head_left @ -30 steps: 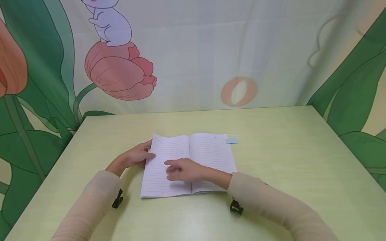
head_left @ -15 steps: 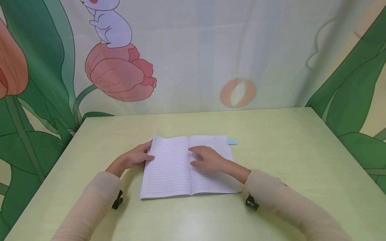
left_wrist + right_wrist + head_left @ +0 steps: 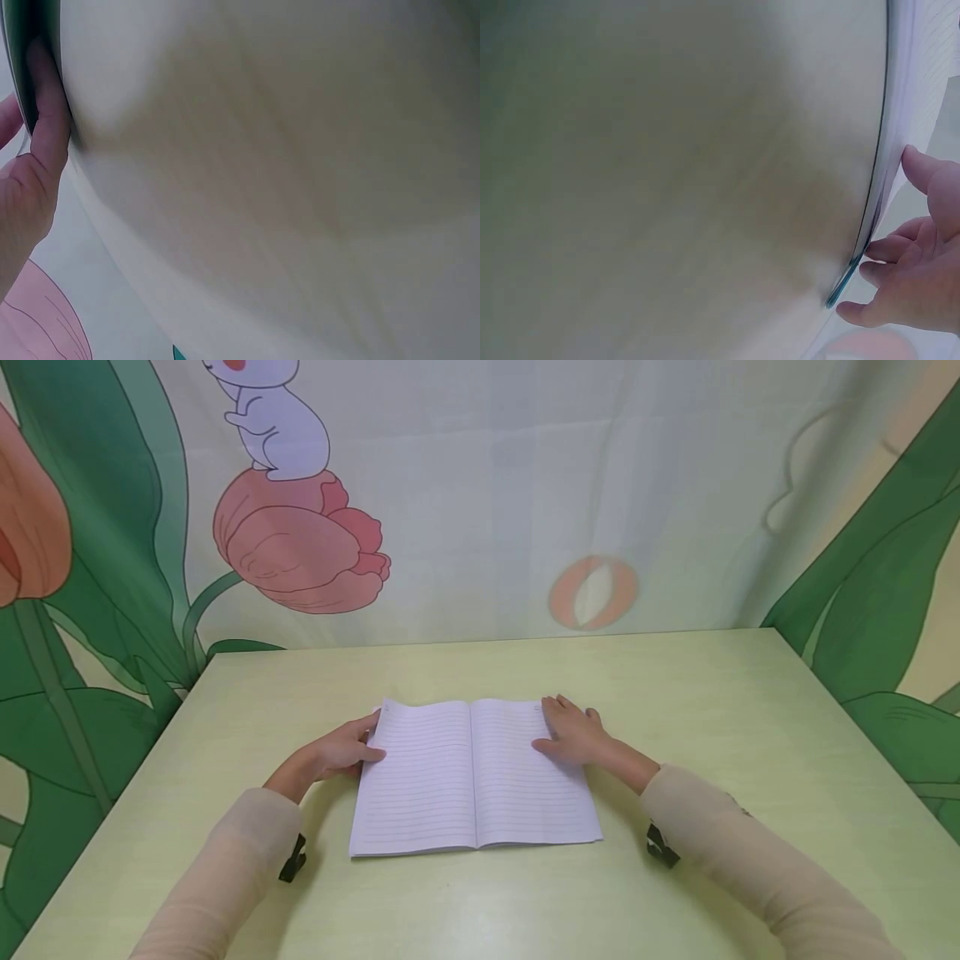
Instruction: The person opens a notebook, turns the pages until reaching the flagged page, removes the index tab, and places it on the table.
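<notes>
An open notebook [image 3: 420, 793] with lined, unwritten pages lies on the table. My left hand [image 3: 337, 750] grips its left edge, the thumb on top of the page and the other fingers underneath. In the left wrist view those fingers reach behind a green cover [image 3: 16, 52]. My right hand [image 3: 576, 735] rests at the right page's upper outer edge, its fingers extended. Under it in the head view the blue tab is hidden; the right wrist view shows a thin teal strip [image 3: 843, 286] at the notebook's edge beside the fingertips.
The pale table [image 3: 480, 910] runs back to a printed curtain [image 3: 480, 510] with a rabbit and flowers. Black wrist mounts hang under both sleeves, one below the left sleeve [image 3: 225, 860] and another below the right sleeve [image 3: 757, 860].
My right hand has moved right across the pages, from the left page over the centre fold to the right page's outer edge. The left hand stays on the left edge.
</notes>
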A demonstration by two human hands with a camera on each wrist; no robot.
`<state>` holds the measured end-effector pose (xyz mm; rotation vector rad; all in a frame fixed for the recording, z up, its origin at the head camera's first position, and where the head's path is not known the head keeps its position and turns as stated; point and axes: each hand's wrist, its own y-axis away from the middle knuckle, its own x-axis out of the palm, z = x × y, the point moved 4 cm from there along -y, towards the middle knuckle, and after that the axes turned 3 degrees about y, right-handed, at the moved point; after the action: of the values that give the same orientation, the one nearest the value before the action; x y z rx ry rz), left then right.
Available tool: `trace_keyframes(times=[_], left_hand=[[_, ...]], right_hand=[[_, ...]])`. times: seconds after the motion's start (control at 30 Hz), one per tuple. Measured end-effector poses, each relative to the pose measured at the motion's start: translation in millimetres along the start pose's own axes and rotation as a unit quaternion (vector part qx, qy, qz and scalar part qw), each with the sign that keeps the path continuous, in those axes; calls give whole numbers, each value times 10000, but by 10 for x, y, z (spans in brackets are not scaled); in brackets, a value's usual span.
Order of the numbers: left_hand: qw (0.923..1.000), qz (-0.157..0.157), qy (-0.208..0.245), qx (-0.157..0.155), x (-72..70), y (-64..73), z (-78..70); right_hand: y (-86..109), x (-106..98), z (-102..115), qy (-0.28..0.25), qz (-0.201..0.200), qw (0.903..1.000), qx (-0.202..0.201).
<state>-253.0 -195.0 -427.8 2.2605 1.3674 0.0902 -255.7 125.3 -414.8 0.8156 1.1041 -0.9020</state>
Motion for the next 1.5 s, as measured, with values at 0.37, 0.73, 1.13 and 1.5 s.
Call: trace_keyframes(times=[0.37,0.73,1.13,1.5], left_hand=[[10000,-2,-63,1,-21,0,10],[9999,-76,-101,-90,-24,-4,4],[9998,-66,-163,-88,-21,7,9],[9997,32,43,-250,-9,12,-16]], right_hand=[[-7,5,-2,-9,97,9999,28],[-15,-103,84,-1542,-877,9840,-136],[36,-295,373,-5250,-338,8468,785],[34,-21,994,-4995,673,8606,-733]])
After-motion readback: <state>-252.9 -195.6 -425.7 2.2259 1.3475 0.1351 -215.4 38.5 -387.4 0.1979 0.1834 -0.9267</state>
